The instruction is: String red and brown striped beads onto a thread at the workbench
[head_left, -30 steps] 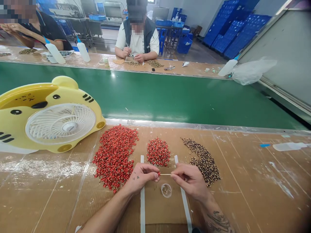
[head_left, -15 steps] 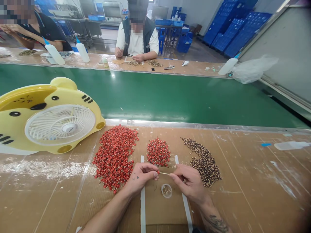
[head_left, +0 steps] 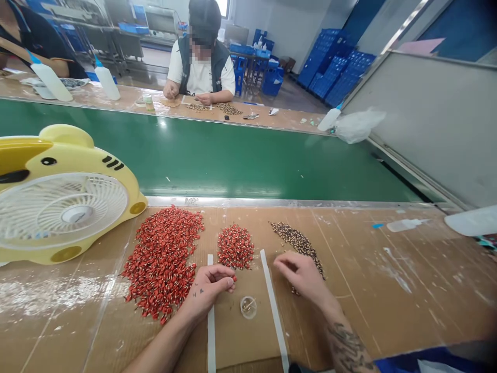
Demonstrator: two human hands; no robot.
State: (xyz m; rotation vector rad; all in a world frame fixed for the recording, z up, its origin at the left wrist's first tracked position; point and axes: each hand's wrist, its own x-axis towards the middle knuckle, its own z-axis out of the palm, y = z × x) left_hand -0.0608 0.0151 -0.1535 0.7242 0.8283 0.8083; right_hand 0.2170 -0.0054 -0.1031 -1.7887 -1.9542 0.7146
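My left hand (head_left: 213, 284) pinches a small red piece (head_left: 234, 278) between thumb and forefinger. It hovers over the left white tape strip (head_left: 211, 321), between the large heap of red pieces (head_left: 165, 259) and the small red heap (head_left: 235, 246). My right hand (head_left: 303, 274) is at the left side of the pile of dark and gold beads (head_left: 297, 238), hiding its lower part. Its fingers are drawn together, and whether anything is between them cannot be made out. A clear little cup (head_left: 248, 313) stands between the tape strips with a thin stick (head_left: 250, 303) leaning in it.
A yellow animal-shaped fan (head_left: 97, 140) stands at the left. Beyond the cardboard-covered table runs a green belt (head_left: 217, 166). Across it a co-worker (head_left: 202, 67) handles small beads. A glue bottle (head_left: 406, 224) and its blue cap (head_left: 377, 226) lie at the right.
My right hand has let go of the thin stick, now in the cup, and moved right to the dark beads. My left hand keeps its red piece. The view has turned right.
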